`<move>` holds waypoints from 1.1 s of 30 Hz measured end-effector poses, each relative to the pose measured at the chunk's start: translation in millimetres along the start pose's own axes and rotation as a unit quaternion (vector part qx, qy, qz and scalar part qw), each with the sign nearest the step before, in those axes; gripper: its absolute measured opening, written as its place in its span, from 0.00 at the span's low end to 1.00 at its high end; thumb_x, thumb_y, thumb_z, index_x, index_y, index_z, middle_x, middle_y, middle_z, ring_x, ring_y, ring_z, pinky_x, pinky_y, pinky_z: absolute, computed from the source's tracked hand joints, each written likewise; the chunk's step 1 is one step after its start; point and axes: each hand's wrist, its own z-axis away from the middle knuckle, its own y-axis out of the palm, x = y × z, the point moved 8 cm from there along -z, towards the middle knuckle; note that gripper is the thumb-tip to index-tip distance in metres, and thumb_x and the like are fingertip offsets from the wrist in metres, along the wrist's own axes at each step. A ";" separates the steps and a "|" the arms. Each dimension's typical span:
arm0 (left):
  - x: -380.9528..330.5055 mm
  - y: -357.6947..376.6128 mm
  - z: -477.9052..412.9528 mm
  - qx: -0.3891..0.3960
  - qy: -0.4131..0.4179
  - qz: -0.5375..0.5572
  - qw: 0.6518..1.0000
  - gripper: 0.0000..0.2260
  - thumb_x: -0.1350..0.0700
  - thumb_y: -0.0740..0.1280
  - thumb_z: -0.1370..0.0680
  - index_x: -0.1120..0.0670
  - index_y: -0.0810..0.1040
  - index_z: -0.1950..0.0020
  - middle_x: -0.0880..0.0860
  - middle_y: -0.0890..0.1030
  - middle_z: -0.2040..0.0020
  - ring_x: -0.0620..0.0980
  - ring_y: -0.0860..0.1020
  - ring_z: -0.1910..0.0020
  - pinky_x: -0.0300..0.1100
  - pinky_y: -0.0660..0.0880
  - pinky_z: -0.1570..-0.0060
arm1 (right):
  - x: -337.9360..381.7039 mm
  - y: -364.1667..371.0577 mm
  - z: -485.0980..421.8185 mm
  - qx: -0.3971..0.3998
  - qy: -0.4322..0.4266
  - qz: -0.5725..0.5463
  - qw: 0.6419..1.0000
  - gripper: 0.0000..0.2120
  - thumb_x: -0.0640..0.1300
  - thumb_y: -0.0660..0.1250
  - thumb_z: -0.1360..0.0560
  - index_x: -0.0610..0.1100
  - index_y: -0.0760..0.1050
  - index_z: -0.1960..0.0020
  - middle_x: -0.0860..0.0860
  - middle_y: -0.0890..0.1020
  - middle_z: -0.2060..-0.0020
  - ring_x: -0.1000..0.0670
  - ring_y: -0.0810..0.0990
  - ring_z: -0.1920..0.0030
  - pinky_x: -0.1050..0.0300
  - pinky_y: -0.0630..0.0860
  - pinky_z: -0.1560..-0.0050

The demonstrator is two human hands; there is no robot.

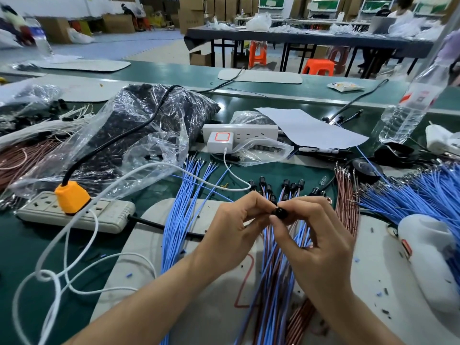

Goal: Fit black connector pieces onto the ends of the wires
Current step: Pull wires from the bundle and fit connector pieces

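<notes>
My left hand (236,227) and my right hand (321,235) meet above the grey mat, both pinching one small black connector piece (280,212) between fingertips. Blue and brown wires (276,265) run down from it under my palms. Just beyond my fingers lie several wire ends with black connectors fitted (286,186). A loose bundle of bare blue wires (184,207) lies to the left, a brown wire bundle (346,202) to the right, and a big fan of blue wires (410,192) at the far right.
A plastic bag of black parts (149,125) sits at the back left. A power strip with an orange plug (72,205) and white cables (74,245) lie left. A white strip with charger (239,133), paper sheet (311,128), water bottle (410,105) and white plastic container (428,255) stand around.
</notes>
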 end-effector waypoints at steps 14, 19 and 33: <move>-10.8 -1.5 -4.0 0.001 0.052 -0.110 0.993 0.14 0.64 0.66 0.25 0.44 0.74 0.55 0.40 0.80 0.49 0.42 0.76 0.49 0.36 0.73 0.50 | 1.4 -1.5 -1.3 0.005 -0.003 0.000 1.000 0.07 0.38 0.68 0.28 0.34 0.79 0.54 0.48 0.78 0.58 0.54 0.77 0.58 0.66 0.75 0.53; -6.0 -2.9 -3.0 -0.007 0.051 -0.074 0.996 0.06 0.68 0.65 0.25 0.58 0.78 0.54 0.50 0.79 0.53 0.50 0.78 0.54 0.53 0.77 0.54 | -0.9 0.1 -0.3 0.008 0.024 -0.038 0.999 0.09 0.42 0.70 0.28 0.40 0.77 0.49 0.49 0.78 0.56 0.52 0.79 0.58 0.61 0.77 0.54; -7.4 0.0 -2.4 0.007 0.074 -0.084 0.994 0.05 0.68 0.64 0.24 0.63 0.79 0.52 0.55 0.79 0.54 0.47 0.79 0.54 0.39 0.77 0.54 | 3.9 -0.9 -0.5 0.013 0.002 0.016 1.000 0.07 0.38 0.72 0.28 0.34 0.80 0.54 0.46 0.79 0.59 0.53 0.78 0.58 0.63 0.76 0.56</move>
